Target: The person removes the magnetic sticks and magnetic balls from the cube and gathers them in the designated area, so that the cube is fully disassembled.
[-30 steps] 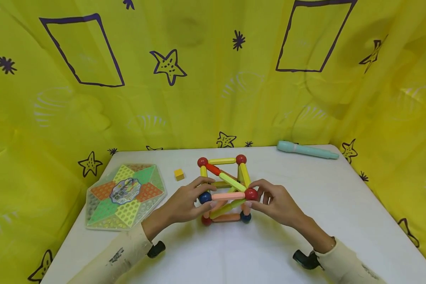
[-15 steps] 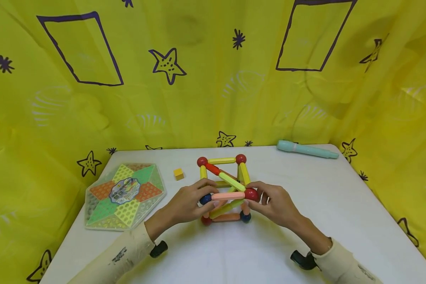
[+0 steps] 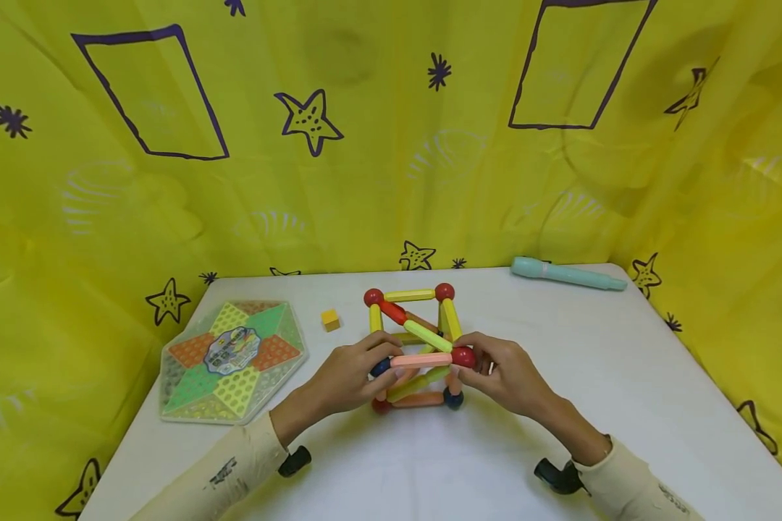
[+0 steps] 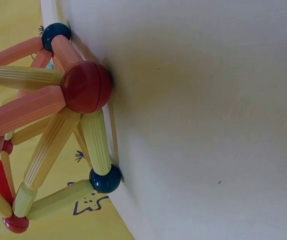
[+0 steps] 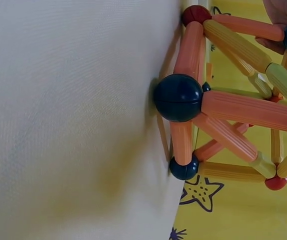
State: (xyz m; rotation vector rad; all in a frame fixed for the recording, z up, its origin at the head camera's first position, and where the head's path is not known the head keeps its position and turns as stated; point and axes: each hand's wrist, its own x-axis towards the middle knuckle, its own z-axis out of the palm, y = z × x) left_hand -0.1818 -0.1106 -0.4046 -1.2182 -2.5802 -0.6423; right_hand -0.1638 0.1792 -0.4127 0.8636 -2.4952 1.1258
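Note:
A cube-like frame of magnetic rods and balls stands on the table, with diagonal rods across its faces. My left hand (image 3: 352, 367) pinches the blue ball (image 3: 380, 367) at its near upper left corner. At the near upper right corner my right hand (image 3: 510, 373) holds the red ball (image 3: 464, 357) between thumb and fingers. A pink rod (image 3: 422, 359) joins these two balls. From the red ball a light green and red diagonal (image 3: 428, 335) runs to the far left red ball (image 3: 373, 297). Lower balls, one red (image 4: 87, 86) and one blue (image 5: 178, 97), rest on the tabletop.
A hexagonal board-game box (image 3: 232, 362) lies left on the white table (image 3: 417, 470). Near it sits a small yellow cube (image 3: 330, 320). A mint-green pen-shaped stick (image 3: 568, 273) lies at the back right edge. Yellow patterned cloth (image 3: 378, 181) hangs behind the table and along both sides.
My left fingers have shifted slightly right and now cover more of the blue ball. The right hand keeps its grip on the red ball, and the frame stands in the same place.

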